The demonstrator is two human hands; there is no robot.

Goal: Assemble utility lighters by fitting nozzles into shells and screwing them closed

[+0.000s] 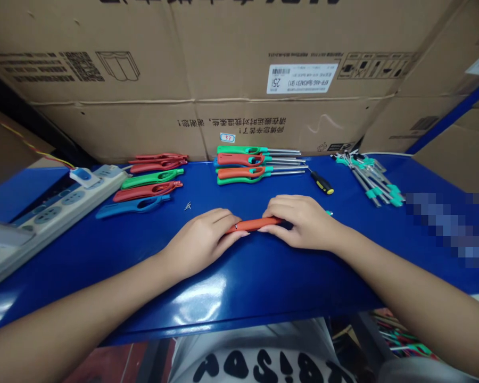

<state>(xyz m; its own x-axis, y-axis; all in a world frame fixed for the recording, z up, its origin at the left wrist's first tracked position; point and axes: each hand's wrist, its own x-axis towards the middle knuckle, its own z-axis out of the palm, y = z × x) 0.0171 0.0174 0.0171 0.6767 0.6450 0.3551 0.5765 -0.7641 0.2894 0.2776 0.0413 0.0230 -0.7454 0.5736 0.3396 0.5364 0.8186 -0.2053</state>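
Note:
Both my hands grip one orange lighter handle just above the blue table. My left hand pinches its left end between thumb and fingers. At the other end, my right hand is closed round it, hiding that end. Beyond my hands lies a stack of long-nosed lighters with green and orange handles and metal tubes. To the left is a row of handle shells in red, green and blue. A few small screws lie near my left hand. Past my right hand rests a black and yellow screwdriver.
A pile of metal lighter tubes with teal parts lies at the right back. A white power strip with plugs runs along the left side. Cardboard stands as a wall behind the blue table, whose front edge is close to my body.

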